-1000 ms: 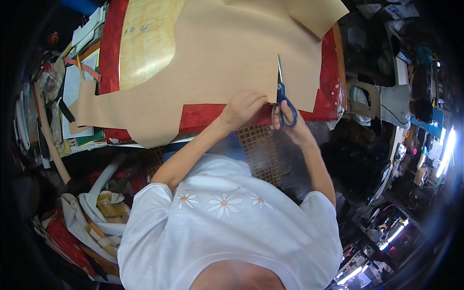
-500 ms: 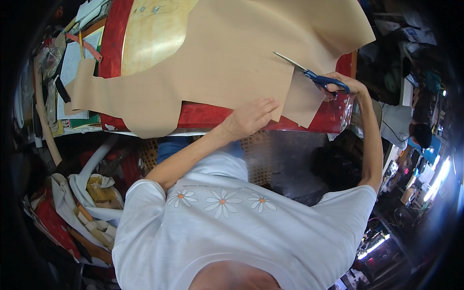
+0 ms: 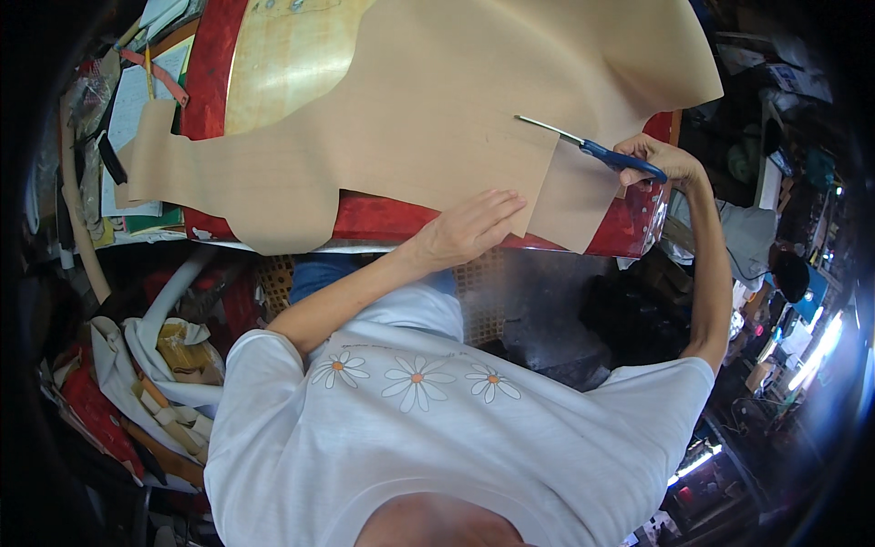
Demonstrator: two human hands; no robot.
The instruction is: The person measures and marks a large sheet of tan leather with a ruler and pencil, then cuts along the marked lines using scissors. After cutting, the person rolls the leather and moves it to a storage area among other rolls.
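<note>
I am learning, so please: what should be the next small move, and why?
Perhaps a short leftward snip: the right hand holds the blue-handled metal scissors pointing left near the cut edge's top, and the left hand rests on the large tan leather-like sheet.

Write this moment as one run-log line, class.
left hand: fingers on tan sheet, near edge | right hand: holding blue-handled scissors | scissors: tip leftward, over sheet | red tabletop: beneath sheet

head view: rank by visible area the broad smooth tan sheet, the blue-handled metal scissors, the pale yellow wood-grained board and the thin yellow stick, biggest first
1. Broad smooth tan sheet
2. Pale yellow wood-grained board, partly covered by the sheet
3. Blue-handled metal scissors
4. Thin yellow stick
</note>
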